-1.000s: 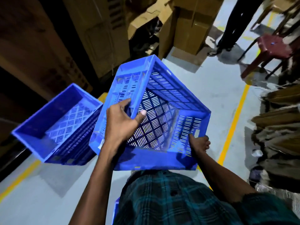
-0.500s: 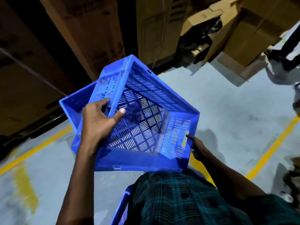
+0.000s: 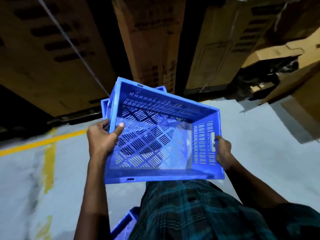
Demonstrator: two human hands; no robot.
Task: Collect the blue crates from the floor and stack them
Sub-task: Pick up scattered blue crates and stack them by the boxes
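Holding item one, the blue crate point(image 3: 161, 141): you carry it in the air at waist height, over the grey floor point(image 3: 251, 135) and in front of your checked shirt point(image 3: 190, 210).

Grip: your left hand point(image 3: 102, 139) clamps the left end wall, thumb hooked inside over the rim, fingers curled round the outside. Your right hand point(image 3: 223, 153) holds the right end wall at the handle slot; whether its fingers pass through the slot cannot be told.

Handling: moulded plastic, slotted walls and base, empty. Expect it to be light and stiff, with smooth rims that could slide in a loose grasp. The end walls, at or near the handle slots, look like the soundest places to hold, one hand per end.

Orientation: mouth open upward and tipped toward you, so the slotted base faces the camera. Long axis runs left to right between your hands, the far left corner raised higher than the rest.

Item two, second blue crate point(image 3: 104, 108): only rim edges show behind the upper left corner of the carried one, close to the cardboard boxes point(image 3: 147, 40). Probably the stacking target.

Item three, third blue crate point(image 3: 126, 222): partly visible low by your legs, near the yellow floor line point(image 3: 48, 158).
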